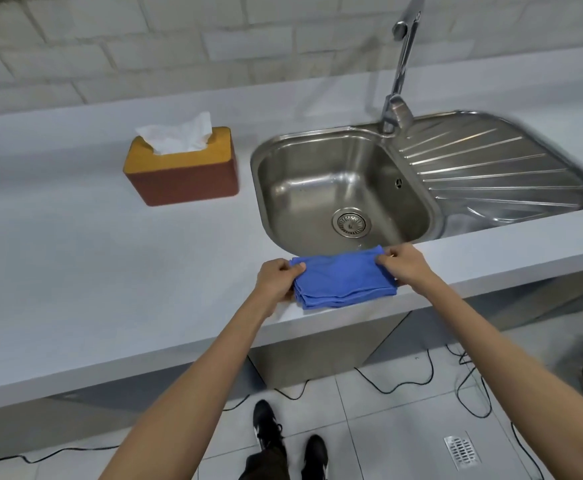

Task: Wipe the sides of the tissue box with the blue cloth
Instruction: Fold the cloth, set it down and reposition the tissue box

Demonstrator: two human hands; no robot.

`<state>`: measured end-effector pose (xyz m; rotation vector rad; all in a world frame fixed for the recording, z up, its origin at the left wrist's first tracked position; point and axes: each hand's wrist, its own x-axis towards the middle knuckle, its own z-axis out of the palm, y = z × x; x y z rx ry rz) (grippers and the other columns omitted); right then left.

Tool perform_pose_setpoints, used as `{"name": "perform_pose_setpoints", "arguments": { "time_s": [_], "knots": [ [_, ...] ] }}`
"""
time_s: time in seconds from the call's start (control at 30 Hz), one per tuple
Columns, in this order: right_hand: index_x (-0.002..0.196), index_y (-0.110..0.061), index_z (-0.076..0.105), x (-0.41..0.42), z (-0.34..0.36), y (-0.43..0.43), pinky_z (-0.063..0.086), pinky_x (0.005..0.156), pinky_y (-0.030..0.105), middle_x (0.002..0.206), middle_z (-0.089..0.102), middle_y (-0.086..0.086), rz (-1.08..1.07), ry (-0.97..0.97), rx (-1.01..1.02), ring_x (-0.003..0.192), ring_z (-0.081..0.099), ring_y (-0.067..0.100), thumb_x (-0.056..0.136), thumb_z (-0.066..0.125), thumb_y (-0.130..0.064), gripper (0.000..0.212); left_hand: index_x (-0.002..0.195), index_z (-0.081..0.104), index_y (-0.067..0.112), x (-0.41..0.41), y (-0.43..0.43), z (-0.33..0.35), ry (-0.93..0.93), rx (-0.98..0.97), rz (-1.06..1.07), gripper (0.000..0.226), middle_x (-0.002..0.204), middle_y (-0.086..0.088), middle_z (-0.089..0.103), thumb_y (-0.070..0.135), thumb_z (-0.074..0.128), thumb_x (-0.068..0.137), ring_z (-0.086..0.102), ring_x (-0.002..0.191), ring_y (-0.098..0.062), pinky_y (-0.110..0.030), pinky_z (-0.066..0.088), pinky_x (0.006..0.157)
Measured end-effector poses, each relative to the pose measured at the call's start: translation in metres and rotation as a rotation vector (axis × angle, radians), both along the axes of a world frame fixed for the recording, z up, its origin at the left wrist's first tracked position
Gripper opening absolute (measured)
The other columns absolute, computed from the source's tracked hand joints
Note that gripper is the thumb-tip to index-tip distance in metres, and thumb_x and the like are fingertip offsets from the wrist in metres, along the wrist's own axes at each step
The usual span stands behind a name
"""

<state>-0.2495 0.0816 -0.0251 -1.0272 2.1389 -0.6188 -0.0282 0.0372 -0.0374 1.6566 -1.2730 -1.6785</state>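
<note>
The tissue box [186, 178] has reddish-brown sides and a yellow top, with a white tissue sticking out. It stands on the white counter, left of the sink and well beyond my hands. A folded blue cloth [343, 280] lies at the counter's front edge, just before the sink. My left hand [278, 277] pinches the cloth's left end. My right hand [402, 263] pinches its upper right corner. Both hands are far from the box.
A steel sink [338, 188] with a drainboard [491, 168] and a tall tap [401, 64] takes up the counter's right half. The white counter [92, 271] stretches left. Black cables [421, 368] and my shoes [266, 424] are on the tiled floor below.
</note>
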Motion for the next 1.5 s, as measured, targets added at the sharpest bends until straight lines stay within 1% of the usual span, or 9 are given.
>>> {"name": "perform_pose_setpoints", "arguments": {
  "time_s": [0.1, 0.17, 0.33, 0.47, 0.63, 0.73, 0.93, 1.27, 1.5],
  "knots": [
    [0.092, 0.006, 0.064, 0.0, -0.004, 0.0, 0.048, 0.075, 0.036, 0.082, 0.063, 0.016, 0.041, 0.134, -0.014, 0.078, 0.058, 0.032, 0.087, 0.058, -0.021, 0.028, 0.068, 0.055, 0.012, -0.002, 0.002, -0.003, -0.198, -0.171, 0.016, 0.021, 0.086, -0.016, 0.063, 0.017, 0.066, 0.086, 0.059, 0.075, -0.03, -0.043, 0.055, 0.078],
    [0.103, 0.0, 0.064, 0.002, -0.006, 0.0, 0.043, 0.075, 0.031, 0.099, 0.069, 0.017, 0.064, 0.198, -0.011, 0.093, 0.062, 0.034, 0.087, 0.06, -0.023, 0.028, 0.087, 0.061, 0.007, -0.003, 0.006, -0.005, -0.332, -0.289, -0.008, 0.014, 0.096, -0.017, 0.066, 0.019, 0.068, 0.083, 0.063, 0.086, -0.032, -0.039, 0.052, 0.082],
    [0.127, -0.01, 0.049, 0.003, -0.003, -0.004, 0.041, 0.081, 0.033, 0.127, 0.051, 0.018, 0.126, 0.335, -0.021, 0.108, 0.056, 0.036, 0.083, 0.065, -0.018, 0.048, 0.122, 0.046, 0.013, -0.004, 0.01, -0.011, -0.592, -0.489, -0.08, 0.051, 0.125, -0.009, 0.053, 0.029, 0.071, 0.081, 0.057, 0.107, -0.028, -0.036, 0.049, 0.081],
    [0.126, -0.013, 0.052, 0.013, 0.009, -0.017, 0.043, 0.085, 0.033, 0.125, 0.049, 0.017, 0.148, 0.329, -0.056, 0.108, 0.056, 0.033, 0.077, 0.065, -0.012, 0.051, 0.127, 0.042, 0.013, 0.001, 0.002, -0.007, -0.485, -0.421, -0.071, 0.058, 0.13, -0.011, 0.05, 0.034, 0.07, 0.081, 0.056, 0.111, -0.029, -0.037, 0.048, 0.088],
    [0.114, -0.007, 0.062, 0.051, 0.026, -0.053, 0.034, 0.063, 0.016, 0.083, 0.056, 0.004, 0.181, 0.085, -0.255, 0.085, 0.057, 0.021, 0.083, 0.065, -0.014, 0.032, 0.128, 0.043, 0.011, 0.025, -0.02, 0.018, -0.255, -0.371, 0.11, 0.048, 0.112, -0.012, 0.06, 0.039, 0.055, 0.091, 0.06, 0.108, -0.031, -0.04, 0.048, 0.097],
    [0.115, -0.006, 0.062, 0.082, 0.035, -0.083, 0.041, 0.074, 0.02, 0.066, 0.051, -0.008, 0.212, -0.016, -0.327, 0.081, 0.053, 0.014, 0.085, 0.064, -0.017, 0.031, 0.129, 0.042, 0.009, 0.048, -0.04, 0.035, -0.167, -0.368, 0.232, 0.043, 0.1, -0.007, 0.054, 0.035, 0.049, 0.095, 0.062, 0.103, -0.033, -0.046, 0.049, 0.097],
    [0.128, -0.005, 0.053, 0.141, 0.048, -0.149, 0.044, 0.086, 0.03, 0.088, 0.059, 0.007, 0.298, -0.107, -0.392, 0.091, 0.055, 0.017, 0.086, 0.066, -0.026, 0.049, 0.13, 0.041, 0.006, 0.103, -0.096, 0.055, -0.114, -0.39, 0.496, 0.041, 0.116, -0.019, 0.059, 0.029, 0.046, 0.097, 0.059, 0.11, -0.037, -0.05, 0.047, 0.099],
    [0.144, -0.006, 0.032, 0.193, 0.034, -0.233, 0.043, 0.094, 0.033, 0.136, 0.053, 0.015, 0.307, -0.081, -0.379, 0.123, 0.052, 0.031, 0.082, 0.07, -0.034, 0.078, 0.149, 0.016, 0.009, 0.168, -0.179, 0.049, -0.188, -0.328, 0.566, 0.06, 0.152, -0.02, 0.027, 0.03, 0.039, 0.099, 0.036, 0.135, -0.037, -0.044, 0.035, 0.107],
    [0.129, -0.008, 0.052, 0.199, 0.025, -0.265, 0.047, 0.076, 0.026, 0.113, 0.067, 0.008, 0.261, -0.098, -0.473, 0.086, 0.06, 0.018, 0.077, 0.076, -0.024, 0.059, 0.139, 0.035, 0.006, 0.18, -0.219, 0.036, -0.171, -0.424, 0.535, 0.045, 0.134, -0.017, 0.05, 0.026, 0.036, 0.099, 0.05, 0.116, -0.029, -0.033, 0.039, 0.087]
  ]
}}
